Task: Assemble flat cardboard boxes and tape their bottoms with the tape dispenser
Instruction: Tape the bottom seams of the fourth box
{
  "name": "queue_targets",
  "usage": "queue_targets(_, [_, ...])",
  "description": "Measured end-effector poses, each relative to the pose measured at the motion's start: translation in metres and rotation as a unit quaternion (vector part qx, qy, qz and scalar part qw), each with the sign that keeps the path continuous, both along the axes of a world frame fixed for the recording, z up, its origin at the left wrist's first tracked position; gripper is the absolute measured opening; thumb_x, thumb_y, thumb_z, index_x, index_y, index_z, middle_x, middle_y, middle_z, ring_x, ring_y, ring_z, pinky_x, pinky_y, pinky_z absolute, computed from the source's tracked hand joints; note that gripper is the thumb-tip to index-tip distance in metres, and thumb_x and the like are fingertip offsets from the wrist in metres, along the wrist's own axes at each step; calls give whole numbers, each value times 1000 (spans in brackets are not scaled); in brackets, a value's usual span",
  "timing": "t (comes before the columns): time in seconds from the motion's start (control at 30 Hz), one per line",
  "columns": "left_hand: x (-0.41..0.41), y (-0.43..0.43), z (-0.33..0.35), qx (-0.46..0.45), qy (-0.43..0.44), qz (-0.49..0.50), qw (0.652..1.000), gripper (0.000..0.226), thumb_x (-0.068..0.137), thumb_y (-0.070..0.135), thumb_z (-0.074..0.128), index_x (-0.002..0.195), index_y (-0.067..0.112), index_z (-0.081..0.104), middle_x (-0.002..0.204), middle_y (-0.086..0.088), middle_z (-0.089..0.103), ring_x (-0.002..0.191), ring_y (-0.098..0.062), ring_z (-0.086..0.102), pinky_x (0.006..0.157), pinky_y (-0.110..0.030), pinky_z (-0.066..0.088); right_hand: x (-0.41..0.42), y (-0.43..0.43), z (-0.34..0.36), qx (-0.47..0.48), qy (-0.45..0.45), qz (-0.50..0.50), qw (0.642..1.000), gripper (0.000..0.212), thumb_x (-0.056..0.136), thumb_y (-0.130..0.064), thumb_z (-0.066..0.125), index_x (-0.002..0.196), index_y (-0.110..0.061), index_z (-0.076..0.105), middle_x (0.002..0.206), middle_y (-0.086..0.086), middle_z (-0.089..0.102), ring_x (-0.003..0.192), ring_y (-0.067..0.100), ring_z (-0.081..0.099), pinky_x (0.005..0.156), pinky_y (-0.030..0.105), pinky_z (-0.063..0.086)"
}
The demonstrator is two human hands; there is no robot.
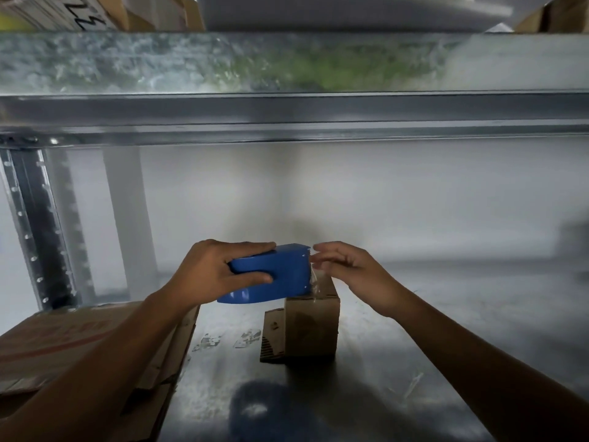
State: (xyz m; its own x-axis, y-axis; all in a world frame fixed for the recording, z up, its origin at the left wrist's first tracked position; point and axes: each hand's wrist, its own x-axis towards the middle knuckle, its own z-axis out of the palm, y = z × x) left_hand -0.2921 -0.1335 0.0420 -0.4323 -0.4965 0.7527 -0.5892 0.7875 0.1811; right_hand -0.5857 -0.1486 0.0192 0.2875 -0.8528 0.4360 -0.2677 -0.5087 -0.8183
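A small brown cardboard box [310,327] stands upright on the metal shelf surface [398,362], with a loose flap on its left side. Just above its top, my left hand [212,272] grips a blue tape dispenser [274,277], fingers over its top and thumb on its side. A strip of clear tape [315,282] runs from the dispenser's right end down onto the box top. My right hand [345,266] is at that end, its fingertips pinching the tape by the dispenser's toothed edge.
Flattened cardboard boxes [79,339] are stacked at the left under my left forearm. A galvanised shelf beam [287,116] crosses overhead, and an upright post [35,231] stands at the left. A white wall closes the back. Tape scraps [223,339] stick to the shelf surface.
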Motion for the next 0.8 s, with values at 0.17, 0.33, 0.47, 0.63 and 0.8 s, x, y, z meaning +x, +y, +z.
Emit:
queue_targets(0.17, [1, -2, -2, 30, 3, -27, 999, 61, 83, 68, 65, 132, 33, 65, 115, 16, 74, 91, -1, 73, 83, -29, 62, 9, -4, 2, 44, 0, 8, 999, 35, 102, -20, 58, 136, -30, 62, 121, -14, 71, 114, 3, 64, 107, 29, 46])
queue_targets(0.33, [2, -2, 0, 48, 5, -35, 998, 61, 84, 73, 62, 132, 35, 64, 114, 17, 75, 91, -3, 74, 81, -30, 63, 9, -8, 0, 50, -30, 8, 998, 29, 100, -23, 61, 125, -36, 68, 113, -14, 73, 108, 1, 65, 96, 21, 45])
queue_targets(0.47, [2, -3, -1, 55, 11, -37, 998, 59, 84, 69, 64, 131, 34, 66, 115, 18, 75, 91, -4, 74, 80, -32, 63, 11, -8, -1, 38, -30, 12, 999, 22, 99, -16, 61, 111, -27, 75, 108, -12, 74, 105, 6, 67, 86, 18, 49])
queue_targets(0.63, [1, -3, -2, 64, 27, -46, 996, 58, 83, 67, 68, 131, 35, 65, 118, 16, 74, 94, -7, 74, 81, -37, 64, 13, -5, -2, 29, -29, 2, 999, 17, 98, -10, 62, 100, -18, 76, 98, -4, 75, 96, 14, 69, 83, 23, 51])
queue_targets(0.8, [1, -1, -1, 52, 33, -39, 997, 55, 80, 67, 71, 128, 40, 66, 116, 15, 75, 94, -8, 75, 80, -40, 64, 16, 2, 1, 19, -23, -4, 1000, 15, 98, -10, 61, 95, -20, 73, 94, -5, 74, 91, 11, 68, 78, 21, 53])
